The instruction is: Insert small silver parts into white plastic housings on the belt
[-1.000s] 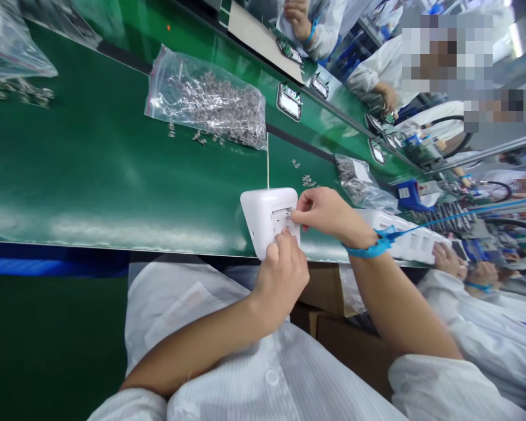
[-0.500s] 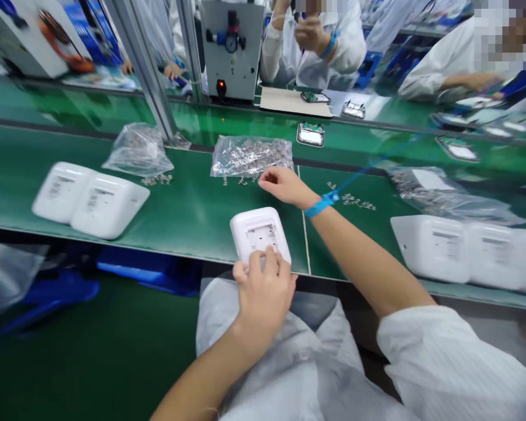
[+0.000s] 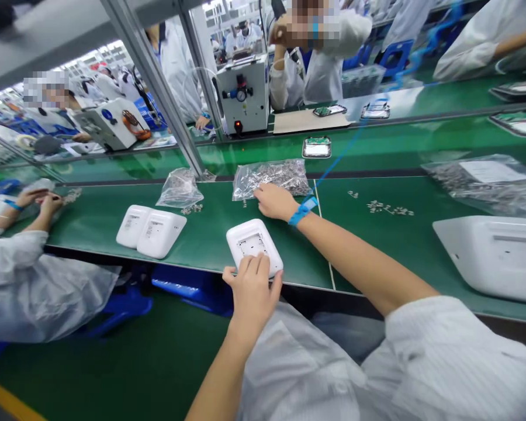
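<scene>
A white plastic housing [image 3: 234, 238] with a recessed rectangular opening rests tilted at the front edge of the green bench. My left hand [image 3: 253, 286] grips its near end, fingers over the face and the thumb along the side. My right hand [image 3: 277, 202], wearing a blue wrist strap [image 3: 303, 211], reaches to the front of a clear bag [image 3: 284, 175] full of small metal parts. Its fingers are curled together and point down; whatever lies between the fingertips is hidden. A few loose metal parts [image 3: 244, 203] show beside that hand.
Two white housings [image 3: 158, 237] stand to the left, near another clear bag [image 3: 180, 186]. More loose metal parts [image 3: 388, 208] lie right, before a larger bag [image 3: 486, 181] and another white housing [image 3: 491, 257]. A framed circuit board [image 3: 316, 147] sits beyond. Co-workers' hands [image 3: 48, 202] are far left.
The view has swung, bringing a co-worker into sight at left. My right hand's fingertips have come down by the bag's front edge. My left hand keeps hold of the housing.
</scene>
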Motion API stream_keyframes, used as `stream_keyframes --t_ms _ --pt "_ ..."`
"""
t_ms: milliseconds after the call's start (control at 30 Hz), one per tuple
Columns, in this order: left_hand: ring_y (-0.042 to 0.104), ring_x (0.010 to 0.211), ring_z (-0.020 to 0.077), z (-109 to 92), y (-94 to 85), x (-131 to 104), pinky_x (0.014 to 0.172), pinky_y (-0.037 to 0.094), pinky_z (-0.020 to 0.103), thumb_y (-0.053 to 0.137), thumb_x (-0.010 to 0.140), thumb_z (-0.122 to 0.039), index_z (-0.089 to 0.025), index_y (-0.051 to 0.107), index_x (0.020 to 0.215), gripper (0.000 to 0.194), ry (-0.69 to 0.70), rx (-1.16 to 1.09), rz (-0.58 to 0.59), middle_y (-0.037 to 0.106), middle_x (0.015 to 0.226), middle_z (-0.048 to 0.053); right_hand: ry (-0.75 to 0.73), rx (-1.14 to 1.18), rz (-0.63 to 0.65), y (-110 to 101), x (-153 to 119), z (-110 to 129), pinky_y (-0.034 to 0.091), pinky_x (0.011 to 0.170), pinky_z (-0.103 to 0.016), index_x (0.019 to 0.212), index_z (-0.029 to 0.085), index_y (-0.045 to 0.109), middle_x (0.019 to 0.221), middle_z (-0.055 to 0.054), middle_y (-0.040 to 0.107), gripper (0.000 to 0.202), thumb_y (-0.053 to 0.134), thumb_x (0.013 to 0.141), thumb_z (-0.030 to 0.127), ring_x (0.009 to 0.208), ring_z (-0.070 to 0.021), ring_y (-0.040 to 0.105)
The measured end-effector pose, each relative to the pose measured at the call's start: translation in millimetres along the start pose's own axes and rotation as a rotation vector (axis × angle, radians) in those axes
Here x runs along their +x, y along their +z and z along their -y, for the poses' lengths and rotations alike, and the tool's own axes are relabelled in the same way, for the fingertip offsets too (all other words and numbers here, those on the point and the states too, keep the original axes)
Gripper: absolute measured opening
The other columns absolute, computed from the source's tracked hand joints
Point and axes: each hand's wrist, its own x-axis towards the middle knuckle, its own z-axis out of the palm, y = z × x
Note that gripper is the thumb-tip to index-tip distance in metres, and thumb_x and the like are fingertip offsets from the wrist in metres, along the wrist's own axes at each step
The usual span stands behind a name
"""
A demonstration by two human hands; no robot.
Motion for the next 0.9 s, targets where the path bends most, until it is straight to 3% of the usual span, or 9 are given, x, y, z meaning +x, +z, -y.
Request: stream_keyframes --t_ms 133,300,500,733,900 --pt "0.062 0.109 0.0251 1.6 -2.7 -2.6 0.089 0.032 0.045 0.060 0.097 -0.039 -0.026 0.067 0.118 0.025 -0.030 0.006 0.029 0.074 0.120 0.005 -0.177 0.022 0.037 5.7 42.9 16.6 0.048 0.097 -0.033 0.116 0.012 0.067 0.126 -0.017 0.063 0.021 0.054 0.099 0.016 0.118 -0.0273 0.060" --pt "0.060 0.117 0.0275 5.3 -1.8 -10.1 0.091 0.035 0.047 0.058 0.098 -0.044 -0.027 0.066 0.124 0.032 0.021 0.084 0.021 0.071 0.130 0.008 -0.188 0.007 0.068 20.5 75.3 26.5 0.052 0.096 -0.037 0.112 0.009 0.067 0.120 -0.014 0.066 0.016 0.060 0.098 0.014 0.111 -0.0237 0.064" --pt "0.055 0.128 0.0318 -3.0 6.6 -8.5 0.094 0.041 0.049 0.059 0.095 -0.052 -0.023 0.058 0.141 0.055 0.058 0.206 0.050 0.061 0.145 0.013 -0.184 -0.005 0.060 12.9 46.2 21.4 0.050 0.091 -0.033 0.113 0.011 0.067 0.119 -0.019 0.066 0.023 0.055 0.094 0.006 0.109 -0.0271 0.065" --pt "0.056 0.124 0.0322 -13.9 6.9 0.0 0.097 0.041 0.052 0.055 0.097 -0.050 -0.018 0.056 0.141 0.054 0.077 0.186 0.072 0.059 0.145 0.017 -0.062 0.041 -0.077 -13.1 8.0 -8.2 0.049 0.090 -0.033 0.114 0.013 0.070 0.125 -0.018 0.061 0.030 0.046 0.097 0.009 0.104 -0.0253 0.064" --pt "0.056 0.122 0.0305 -16.4 5.0 2.7 0.099 0.041 0.054 0.058 0.096 -0.048 -0.019 0.056 0.139 0.052 0.076 0.185 0.062 0.060 0.143 0.015 0.096 0.116 -0.173 -12.8 -0.9 -22.0 0.047 0.103 -0.037 0.119 0.011 0.069 0.121 -0.015 0.065 0.029 0.045 0.105 0.019 0.115 -0.0233 0.061"
